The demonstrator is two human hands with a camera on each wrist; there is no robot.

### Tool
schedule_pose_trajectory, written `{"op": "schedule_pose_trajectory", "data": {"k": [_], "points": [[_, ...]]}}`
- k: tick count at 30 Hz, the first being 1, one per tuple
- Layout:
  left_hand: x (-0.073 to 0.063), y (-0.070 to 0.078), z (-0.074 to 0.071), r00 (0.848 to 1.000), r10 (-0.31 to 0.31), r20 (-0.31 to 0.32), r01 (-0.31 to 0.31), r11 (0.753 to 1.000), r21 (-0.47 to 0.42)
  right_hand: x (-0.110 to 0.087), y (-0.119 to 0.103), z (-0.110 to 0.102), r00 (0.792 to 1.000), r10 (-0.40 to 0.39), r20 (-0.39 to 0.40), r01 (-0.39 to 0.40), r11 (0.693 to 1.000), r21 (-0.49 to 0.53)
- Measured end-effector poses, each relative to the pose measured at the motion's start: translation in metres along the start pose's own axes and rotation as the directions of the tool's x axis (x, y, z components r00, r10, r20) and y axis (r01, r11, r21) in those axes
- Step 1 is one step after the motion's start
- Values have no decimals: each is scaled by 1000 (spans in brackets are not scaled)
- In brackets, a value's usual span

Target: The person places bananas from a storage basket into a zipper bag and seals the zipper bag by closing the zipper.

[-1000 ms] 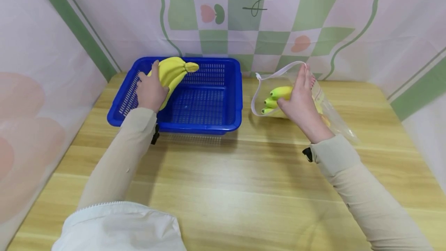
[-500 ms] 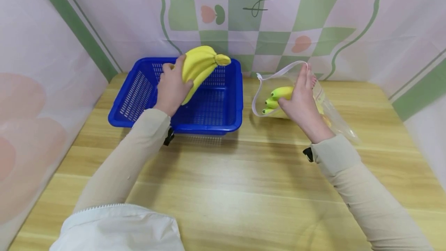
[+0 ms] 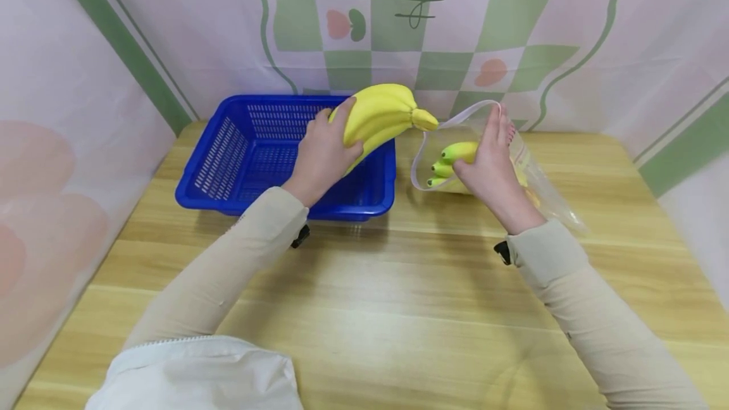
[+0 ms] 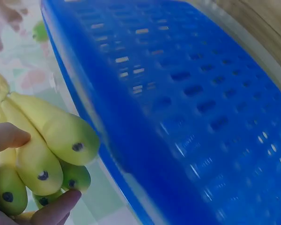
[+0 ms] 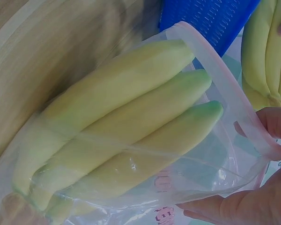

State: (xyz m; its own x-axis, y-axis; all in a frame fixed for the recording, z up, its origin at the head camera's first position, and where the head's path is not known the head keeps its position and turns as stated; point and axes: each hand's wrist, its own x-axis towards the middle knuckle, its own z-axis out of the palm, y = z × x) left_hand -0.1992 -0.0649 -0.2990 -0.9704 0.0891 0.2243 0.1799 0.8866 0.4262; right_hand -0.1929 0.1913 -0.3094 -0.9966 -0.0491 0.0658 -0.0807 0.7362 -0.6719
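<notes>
My left hand (image 3: 323, 155) grips a bunch of yellow bananas (image 3: 383, 112) above the right side of the blue basket (image 3: 185, 176). The stem points right, toward the bag's mouth; greenish dark-tipped ends (image 4: 43, 174) show in the left wrist view. My right hand (image 3: 488, 166) holds the rim of a clear zip bag (image 3: 418, 166), thumb and fingers at its edge. The bag's mouth gapes toward the basket. Inside it lies another bunch of bananas (image 5: 126, 122), with green tips near the opening.
Both basket and bag stand on a wooden table (image 3: 364, 309), near its back edge. A patterned cloth (image 3: 342, 30) hangs right behind them. The basket's raised right rim (image 3: 393, 157) lies between the basket's inside and the bag.
My left hand has lifted the banana bunch from the basket's left side and carried it right, toward the bag. The right hand and the bag have stayed in place.
</notes>
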Motion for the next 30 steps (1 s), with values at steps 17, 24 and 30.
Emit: {"op": "schedule_pose_trajectory", "data": {"k": [17, 24, 30], "points": [[0, 41, 19, 997, 64, 47, -63, 998, -15, -2, 0, 1, 1000, -2, -4, 2, 1000, -1], [1, 51, 24, 1000, 16, 8, -16, 999, -29, -3, 1, 0, 1000, 0, -11, 0, 1000, 2], [2, 56, 29, 999, -19, -49, 17, 999, -42, -3, 1, 0, 1000, 3, 3, -3, 1000, -5]]}}
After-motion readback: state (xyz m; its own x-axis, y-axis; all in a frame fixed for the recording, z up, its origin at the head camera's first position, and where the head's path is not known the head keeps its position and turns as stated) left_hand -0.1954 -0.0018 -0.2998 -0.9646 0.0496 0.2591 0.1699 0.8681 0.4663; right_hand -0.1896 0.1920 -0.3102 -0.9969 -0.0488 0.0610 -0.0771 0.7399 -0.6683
